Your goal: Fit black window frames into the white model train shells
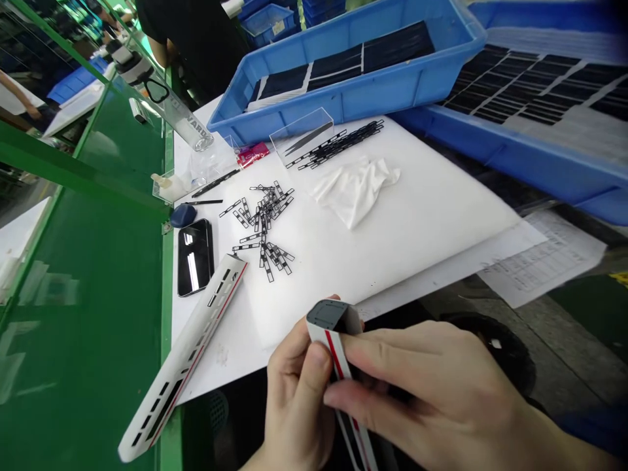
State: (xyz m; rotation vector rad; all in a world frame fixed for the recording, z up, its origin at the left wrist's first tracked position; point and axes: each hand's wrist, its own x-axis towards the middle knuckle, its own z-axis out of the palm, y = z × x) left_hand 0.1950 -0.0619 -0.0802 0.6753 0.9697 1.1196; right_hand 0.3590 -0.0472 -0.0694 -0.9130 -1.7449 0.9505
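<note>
My left hand (299,402) is wrapped around a white model train car shell (324,315) with a red stripe and a grey end, tilted up toward me near the table's front edge. The thumb lies along its striped side. My right hand (432,386) has its thumb and forefinger closed against the opposite side of the same shell; whether a small part sits between those fingertips is hidden. To the left, a second white train shell (199,347) with black windows and a red stripe rests slantwise, overhanging the table. Many black-framed window strips (265,212) lie scattered on the white mat.
A black phone (195,258), a white cloth (356,190), tweezers (309,139) and a pile of dark strips (343,147) lie on the mat (432,196). Blue bins (338,108) holding dark pieces stand behind. A green partition (112,294) borders the left; a person (196,39) is beyond.
</note>
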